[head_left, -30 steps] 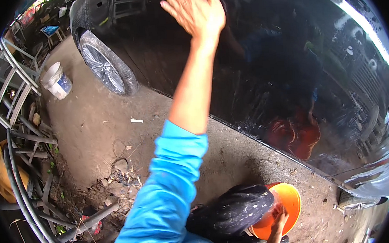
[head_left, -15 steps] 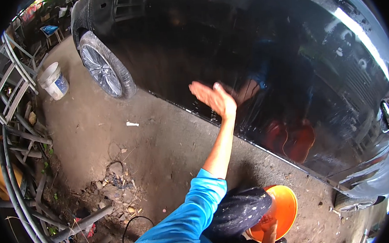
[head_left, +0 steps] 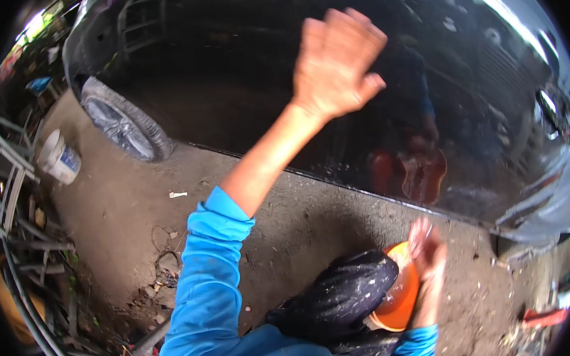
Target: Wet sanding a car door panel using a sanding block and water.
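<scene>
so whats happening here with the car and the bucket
A person in a blue long-sleeved top crouches on the dirt ground beside a glossy black car. Their left hand is raised, open, against or just off the car's side panel; contact is hard to tell. Their right hand is blurred at the rim of an orange bucket by their knee. A white bucket stands near the car's wheel.

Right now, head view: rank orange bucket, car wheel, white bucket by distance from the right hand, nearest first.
1. orange bucket: directly at the right hand, low in the picture, beside the dark trouser knee.
2. car wheel: far off to the upper left, under the black car.
3. white bucket: farther left again, on the dirt by the metal frames.
</scene>
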A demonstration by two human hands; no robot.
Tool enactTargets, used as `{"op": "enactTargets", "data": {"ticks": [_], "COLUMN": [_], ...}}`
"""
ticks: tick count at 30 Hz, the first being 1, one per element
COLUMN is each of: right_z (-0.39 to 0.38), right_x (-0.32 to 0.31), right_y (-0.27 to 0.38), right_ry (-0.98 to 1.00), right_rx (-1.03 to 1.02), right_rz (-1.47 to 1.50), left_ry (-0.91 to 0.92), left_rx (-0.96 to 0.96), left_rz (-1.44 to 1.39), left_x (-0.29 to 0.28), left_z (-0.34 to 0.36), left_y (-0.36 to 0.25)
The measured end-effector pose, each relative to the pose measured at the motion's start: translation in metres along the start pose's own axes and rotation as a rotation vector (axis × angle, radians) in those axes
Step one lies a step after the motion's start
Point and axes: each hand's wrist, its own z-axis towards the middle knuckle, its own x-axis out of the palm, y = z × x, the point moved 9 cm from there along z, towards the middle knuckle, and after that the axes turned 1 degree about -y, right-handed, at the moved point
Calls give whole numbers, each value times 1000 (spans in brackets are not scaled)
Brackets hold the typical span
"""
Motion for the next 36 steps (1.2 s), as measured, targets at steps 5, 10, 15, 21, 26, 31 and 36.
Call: {"op": "enactTargets", "data": {"ticks": [5,10,15,21,26,31,36], "right_z": [-61,-56,-2,25,17,-23,-67], "right_x": [302,267,97,-219,-293,-222,-185], "right_y": [10,55,67,25,-46,-88,-94], "right_ry": [558,443,96,-68,-184,-221,-276], "right_rx": [-398,-640,-513,-69,177,206,237], "right_rz": [-807,-993,-929,-407,-368,-293,-219], "left_ry": [-322,-230,128,361,-228,-8,281], "left_rx": [-8,522,843,760,551,960,693], "left_rz": [190,198,178,-20,195,387,-116], "left_x": [13,42,161,216,131,210,233], "left_z": [3,-31,-163,-255,-114,-227,-289], "left_y": [12,5,-10,-52,-36,-25,-20]}}
